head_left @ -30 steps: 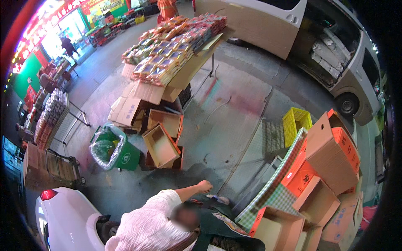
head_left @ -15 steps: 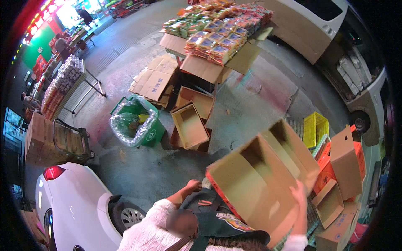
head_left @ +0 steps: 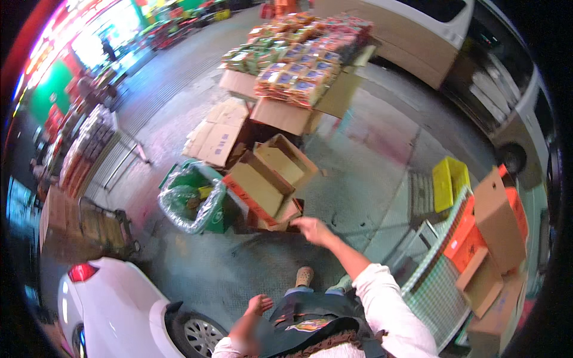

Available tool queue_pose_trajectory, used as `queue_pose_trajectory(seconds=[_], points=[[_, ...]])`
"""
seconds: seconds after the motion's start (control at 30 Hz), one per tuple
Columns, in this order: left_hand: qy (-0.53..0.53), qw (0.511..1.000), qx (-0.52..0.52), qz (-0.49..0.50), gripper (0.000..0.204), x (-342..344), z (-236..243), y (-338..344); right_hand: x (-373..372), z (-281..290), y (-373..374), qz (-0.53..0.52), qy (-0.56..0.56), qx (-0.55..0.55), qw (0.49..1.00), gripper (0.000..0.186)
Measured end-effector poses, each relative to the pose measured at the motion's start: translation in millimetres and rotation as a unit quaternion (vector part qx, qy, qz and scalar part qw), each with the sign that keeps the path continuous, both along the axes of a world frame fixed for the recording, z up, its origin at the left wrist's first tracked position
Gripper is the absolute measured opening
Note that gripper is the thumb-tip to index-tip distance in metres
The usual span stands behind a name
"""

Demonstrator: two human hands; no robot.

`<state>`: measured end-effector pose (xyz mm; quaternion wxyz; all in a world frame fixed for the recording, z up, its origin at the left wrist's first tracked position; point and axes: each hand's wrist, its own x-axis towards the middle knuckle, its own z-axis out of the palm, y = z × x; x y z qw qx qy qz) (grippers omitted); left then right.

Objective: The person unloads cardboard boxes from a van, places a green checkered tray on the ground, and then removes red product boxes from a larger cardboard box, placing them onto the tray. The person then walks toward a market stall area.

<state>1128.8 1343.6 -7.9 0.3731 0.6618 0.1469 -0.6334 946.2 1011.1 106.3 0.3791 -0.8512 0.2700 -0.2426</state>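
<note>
My right hand [head_left: 311,230] is extended toward stacked open cartons [head_left: 259,194] beside the green lined bin [head_left: 212,218], its fingers apart and empty, just short of the nearest carton. Another shallow carton [head_left: 288,160] lies tilted behind them. My left hand [head_left: 260,304] is low beside my dark apron [head_left: 313,316], fingers loosely apart with nothing visible in them.
Packet piles [head_left: 295,71] cover a display behind flattened cardboard [head_left: 212,134]. A white car [head_left: 113,304] and loaded trolley [head_left: 71,221] are left. At right are orange cartons [head_left: 459,250], a checked-cloth table [head_left: 436,298], yellow crate [head_left: 450,182] and van [head_left: 388,30].
My right hand has moved from the right toward the bin. The two cartons it held half a second ago now rest on the stack there, released.
</note>
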Motion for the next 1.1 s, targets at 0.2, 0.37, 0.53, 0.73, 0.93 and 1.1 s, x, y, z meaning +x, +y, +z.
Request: queue_pose_trajectory(seconds=[0.2, 0.37, 0.53, 0.73, 0.93, 1.1], points=[[-0.154, 0.791, -0.190, -0.561, 0.027, -37, -36, -51, -241, -55, 177, -0.128, 0.286, 0.255, 0.914, 0.029], [-0.030, 0.953, -0.048, -0.297, 0.028, -99, -10, -145, -482, -117, 375, -0.769, 0.226, 0.144, 0.580, 0.024], [-0.089, 0.895, -0.026, -0.436, 0.031, -165, 3, -204, -582, -104, 480, -0.910, 0.141, 0.302, 0.246, 0.033], [-0.148, 0.668, -0.130, -0.718, 0.035, -335, 15, -209, -671, -161, 419, -0.863, -0.220, 0.292, 0.349, 0.065], [-0.089, 0.411, -0.286, -0.861, 0.033, -458, 97, -163, -727, -112, 250, -0.748, -0.484, 0.306, 0.335, 0.085], [-0.220, 0.380, -0.231, -0.868, 0.036, -391, 69, -196, -770, -151, 201, -0.683, -0.618, 0.315, 0.227, 0.041]])
